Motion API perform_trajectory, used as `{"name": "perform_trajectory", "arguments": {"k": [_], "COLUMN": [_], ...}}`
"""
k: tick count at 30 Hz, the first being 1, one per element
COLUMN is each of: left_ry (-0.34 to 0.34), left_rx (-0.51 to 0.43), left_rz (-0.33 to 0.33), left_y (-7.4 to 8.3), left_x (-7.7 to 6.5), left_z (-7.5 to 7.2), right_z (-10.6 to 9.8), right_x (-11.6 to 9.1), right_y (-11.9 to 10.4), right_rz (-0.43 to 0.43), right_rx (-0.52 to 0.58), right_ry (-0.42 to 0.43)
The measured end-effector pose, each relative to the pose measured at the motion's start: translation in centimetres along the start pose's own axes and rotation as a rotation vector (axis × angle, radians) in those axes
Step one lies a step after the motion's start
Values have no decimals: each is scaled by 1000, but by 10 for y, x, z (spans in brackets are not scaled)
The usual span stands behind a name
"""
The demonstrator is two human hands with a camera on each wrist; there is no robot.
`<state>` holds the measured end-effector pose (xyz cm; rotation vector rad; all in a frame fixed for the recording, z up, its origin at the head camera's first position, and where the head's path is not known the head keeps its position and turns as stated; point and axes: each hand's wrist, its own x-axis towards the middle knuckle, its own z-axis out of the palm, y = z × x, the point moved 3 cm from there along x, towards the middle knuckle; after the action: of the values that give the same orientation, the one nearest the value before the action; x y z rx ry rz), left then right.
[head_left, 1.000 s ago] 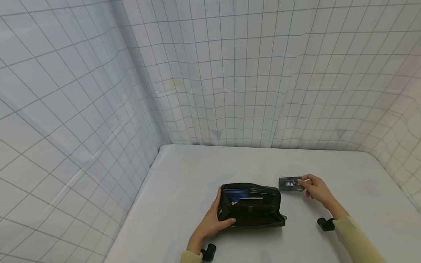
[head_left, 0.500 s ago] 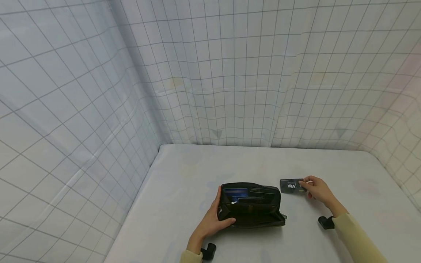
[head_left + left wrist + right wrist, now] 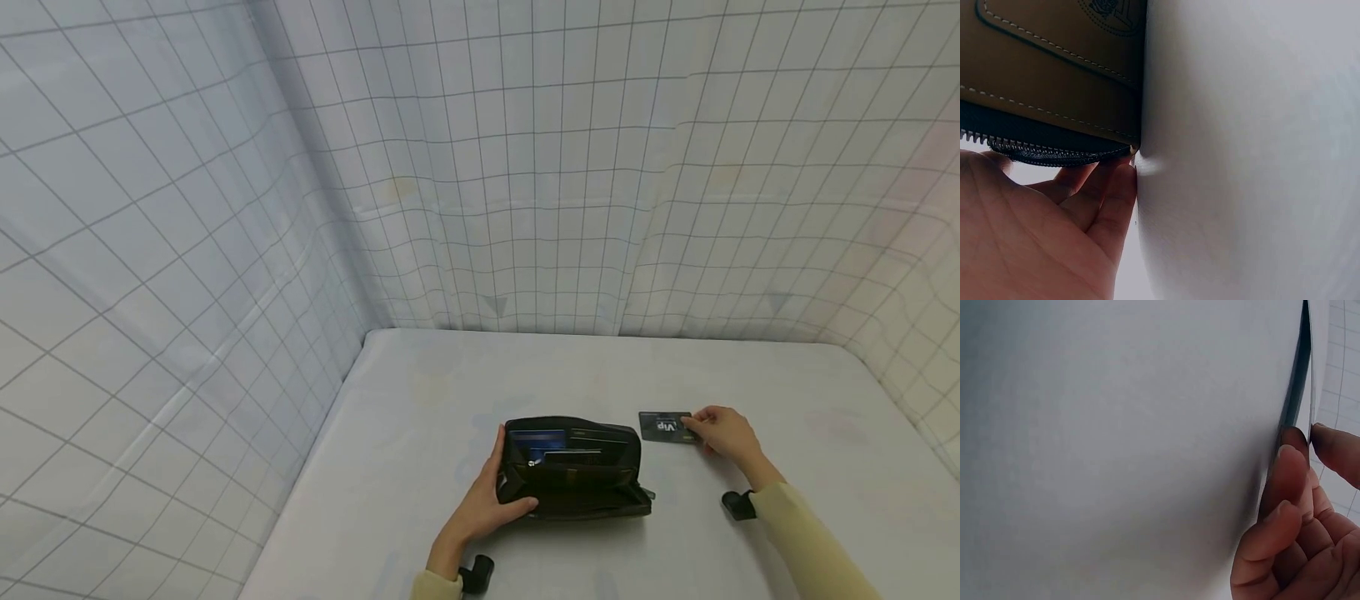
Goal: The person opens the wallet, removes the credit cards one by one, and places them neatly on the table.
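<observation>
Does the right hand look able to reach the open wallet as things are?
Probably yes: between the right hand and the wallet, only the card that hand pinches shows.

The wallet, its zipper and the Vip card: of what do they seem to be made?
The wallet looks like smooth matte leather, genuine or imitation: brown outside, with pale stitching and an emblem. Its zipper shows dark teeth, perhaps metal, on what looks like fabric tape. The card is probably plastic, fairly matte: thin, straight-edged, without glare, though coated cardboard is possible.
</observation>
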<state>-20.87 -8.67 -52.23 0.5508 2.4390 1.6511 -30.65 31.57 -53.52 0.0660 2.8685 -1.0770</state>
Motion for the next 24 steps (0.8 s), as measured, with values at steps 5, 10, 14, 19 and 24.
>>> {"name": "perform_trajectory", "arguments": {"k": [5, 10, 14, 19, 24], "left_ry": [6, 7, 10, 12, 2], "left_rx": [29, 27, 34, 33, 18], "left_rz": [-9, -5, 1, -5, -5], "left_y": [-19, -20, -20, -22, -3], "left_x": [4, 4, 4, 4, 0], "left_z": [3, 2, 1, 2, -1], "right_z": [0, 0, 0, 2, 2], "right_x": [-2, -1, 1, 3, 3], "right_y": [-1, 0, 1, 4, 4], "right_rz": [4, 15, 32, 50, 58], "right_rx": [-20, -9, 6, 14, 31], "right_ry": [5, 11, 6, 1, -2]}}
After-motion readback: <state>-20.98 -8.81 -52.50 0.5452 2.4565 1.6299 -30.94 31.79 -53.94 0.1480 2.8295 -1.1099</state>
